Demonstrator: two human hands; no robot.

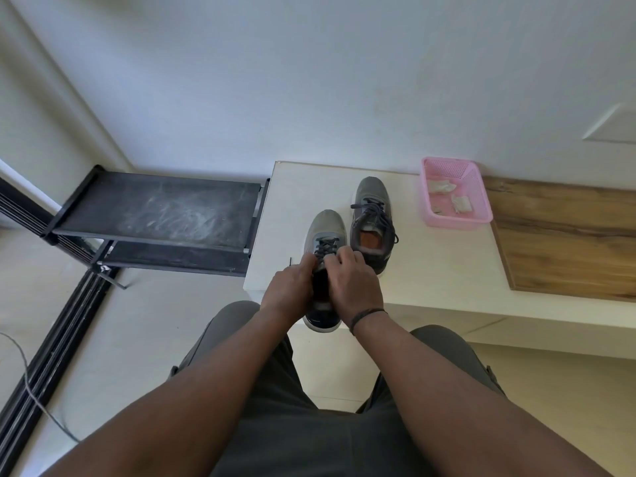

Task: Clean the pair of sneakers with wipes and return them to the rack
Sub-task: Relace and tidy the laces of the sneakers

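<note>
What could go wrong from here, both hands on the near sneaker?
1. The near sneaker has its heel past the edge of the white ledge; if the left hand and right hand let go of it, it may tip off.
2. Their fingers sit at the laces; a tug could drag the shoe further off.
3. The rack top looks dusty, so cleaned shoes may pick up dirt.

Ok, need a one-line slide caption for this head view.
Both hands, left hand and right hand, work the laces of the near sneaker on the white ledge; second sneaker beside pink basket.
</note>
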